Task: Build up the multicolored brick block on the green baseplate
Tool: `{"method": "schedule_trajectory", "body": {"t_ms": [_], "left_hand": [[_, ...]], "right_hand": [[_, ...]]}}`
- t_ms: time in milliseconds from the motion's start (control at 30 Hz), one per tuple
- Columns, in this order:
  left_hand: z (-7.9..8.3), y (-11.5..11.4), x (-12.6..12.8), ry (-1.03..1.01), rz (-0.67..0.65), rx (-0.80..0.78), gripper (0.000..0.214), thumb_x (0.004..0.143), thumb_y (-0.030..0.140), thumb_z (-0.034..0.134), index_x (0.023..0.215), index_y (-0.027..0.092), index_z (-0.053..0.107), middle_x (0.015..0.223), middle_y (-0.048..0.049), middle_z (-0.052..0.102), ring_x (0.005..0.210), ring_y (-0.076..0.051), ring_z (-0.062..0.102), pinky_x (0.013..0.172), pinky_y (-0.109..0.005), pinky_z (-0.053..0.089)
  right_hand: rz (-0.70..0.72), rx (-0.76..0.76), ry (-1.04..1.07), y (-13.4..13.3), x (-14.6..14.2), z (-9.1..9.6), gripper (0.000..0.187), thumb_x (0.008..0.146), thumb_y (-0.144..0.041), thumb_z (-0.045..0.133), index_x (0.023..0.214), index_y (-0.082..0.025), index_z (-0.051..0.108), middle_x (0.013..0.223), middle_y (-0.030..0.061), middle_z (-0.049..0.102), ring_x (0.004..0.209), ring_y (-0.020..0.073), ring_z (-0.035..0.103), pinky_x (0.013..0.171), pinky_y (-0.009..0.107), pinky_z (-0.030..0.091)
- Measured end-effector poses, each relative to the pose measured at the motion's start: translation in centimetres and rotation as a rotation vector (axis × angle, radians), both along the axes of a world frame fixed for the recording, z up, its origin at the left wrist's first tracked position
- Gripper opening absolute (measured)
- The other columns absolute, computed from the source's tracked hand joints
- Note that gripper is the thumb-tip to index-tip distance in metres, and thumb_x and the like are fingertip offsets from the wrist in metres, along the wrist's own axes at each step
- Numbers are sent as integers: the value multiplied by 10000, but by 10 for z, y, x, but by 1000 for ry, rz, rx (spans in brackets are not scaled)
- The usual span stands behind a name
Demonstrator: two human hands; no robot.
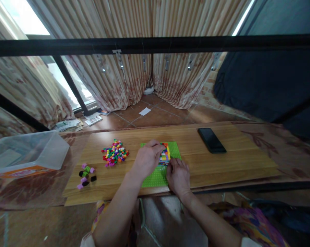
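A small structure of multicoloured toy bricks (164,157) stands on a green studded baseplate (155,178). My left hand (148,157) reaches over its left side, thumb and fingers pinched together at the upper edge. Whatever is between those fingertips is hidden. Against the structure's lower right corner, my right hand (179,175) has its fingers curled and pressed in, resting partly on the baseplate. To the left lies a loose pile of small colourful bricks (115,153). Nearer the table's left end are several larger pink, green and black pieces (86,175).
A black phone (212,140) lies on the wooden tabletop (216,168) at the right. Beyond the left end sits a clear plastic bin (31,151). A dark horizontal bar (155,45) crosses the view in front of the curtains (119,79). Papers (93,118) lie on the floor.
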State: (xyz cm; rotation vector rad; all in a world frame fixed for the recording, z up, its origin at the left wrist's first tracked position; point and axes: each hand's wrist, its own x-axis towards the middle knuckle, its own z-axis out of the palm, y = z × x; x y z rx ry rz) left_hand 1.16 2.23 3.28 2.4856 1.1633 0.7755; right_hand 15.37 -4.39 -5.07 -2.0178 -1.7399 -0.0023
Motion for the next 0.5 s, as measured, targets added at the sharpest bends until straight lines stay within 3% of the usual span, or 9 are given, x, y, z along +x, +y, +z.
{"method": "schedule_trajectory", "body": {"t_ms": [267,500], "left_hand": [[4,-1,7,164,59,46,241,947,205,465,1049,228,682,965,-41,687,884,-172,645,805,-276,508],[7,-2,13,192,153,11,221,909,193,528,1126,202,570,1014,-39,706,904,-177,659,839,-292,513]], "right_hand": [[1,-7,-5,0,1,1,159,888,-149,483,878,-200,634,849,49,650,832,212,534,757,319,318],[-2,3,-19,0,1,-1,157,895,-162,483,878,-206,633,852,49,653,832,222,540,755,330,320]]}}
